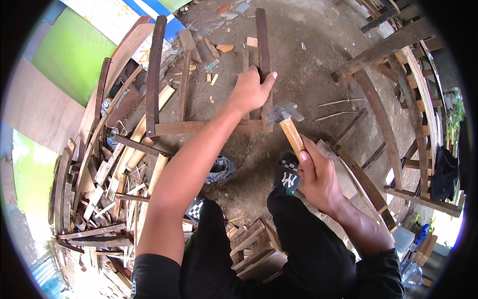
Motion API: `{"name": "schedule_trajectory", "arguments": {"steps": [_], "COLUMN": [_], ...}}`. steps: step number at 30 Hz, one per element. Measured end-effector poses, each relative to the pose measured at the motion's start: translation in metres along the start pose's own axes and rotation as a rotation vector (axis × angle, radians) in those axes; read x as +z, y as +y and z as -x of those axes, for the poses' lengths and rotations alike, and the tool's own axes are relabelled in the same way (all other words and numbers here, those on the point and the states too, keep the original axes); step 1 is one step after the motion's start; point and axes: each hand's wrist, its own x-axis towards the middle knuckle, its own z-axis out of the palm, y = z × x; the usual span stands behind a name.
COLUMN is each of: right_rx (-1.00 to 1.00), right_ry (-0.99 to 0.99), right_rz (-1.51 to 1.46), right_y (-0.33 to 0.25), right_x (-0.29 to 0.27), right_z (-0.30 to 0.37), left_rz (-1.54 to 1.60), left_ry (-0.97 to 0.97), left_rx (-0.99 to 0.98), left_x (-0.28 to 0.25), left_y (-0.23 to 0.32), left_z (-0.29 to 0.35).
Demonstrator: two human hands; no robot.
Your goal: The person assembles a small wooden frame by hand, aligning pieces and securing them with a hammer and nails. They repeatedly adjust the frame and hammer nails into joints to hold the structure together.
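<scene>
My left hand is closed around the right upright of a dark wooden frame. The frame has two long uprights joined by a crosspiece at the near end, with shorter thin slats between them. In my right hand is a hammer, gripped by its light wooden handle. The grey metal hammer head is beside the corner where the right upright meets the crosspiece; I cannot tell whether it touches the wood. My left forearm covers part of the crosspiece.
Scrap wood lies heaped at the left. More wooden frames stand at the right, with a black cloth hanging there. A dark plastic bag sits between my feet. Below, between my legs, is a small wooden box. Wood chips and shards litter the floor.
</scene>
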Motion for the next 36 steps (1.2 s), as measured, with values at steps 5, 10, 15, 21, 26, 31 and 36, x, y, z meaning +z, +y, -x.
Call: {"name": "schedule_trajectory", "arguments": {"steps": [5, 10, 15, 21, 26, 31, 36], "right_rx": [-0.11, -0.317, -0.056, -0.267, 0.002, -0.009, 0.15], "right_ry": [0.103, 0.227, 0.073, 0.241, 0.089, -0.025, -0.036], "right_rz": [-0.228, 0.044, 0.003, -0.09, -0.183, -0.607, -0.888], "right_y": [-0.027, -0.003, -0.019, -0.011, 0.033, 0.033, 0.055], "right_x": [-0.013, -0.002, -0.017, -0.01, 0.018, 0.037, 0.057], "right_z": [0.002, 0.003, 0.006, -0.007, 0.001, -0.023, -0.042], "left_rz": [-0.007, -0.026, -0.021, -0.047, 0.014, 0.057, 0.001], "left_ry": [0.002, 0.0, 0.002, -0.007, -0.009, 0.006, 0.001], "left_rx": [-0.044, -0.033, -0.029, -0.035, -0.015, -0.017, -0.001], "left_x": [-0.008, -0.004, -0.002, -0.007, -0.004, -0.009, -0.006], "left_y": [-0.014, -0.002, -0.007, -0.005, 0.0, -0.009, -0.004], "left_z": [0.0, -0.003, -0.006, -0.003, -0.003, -0.001, 0.0]}}
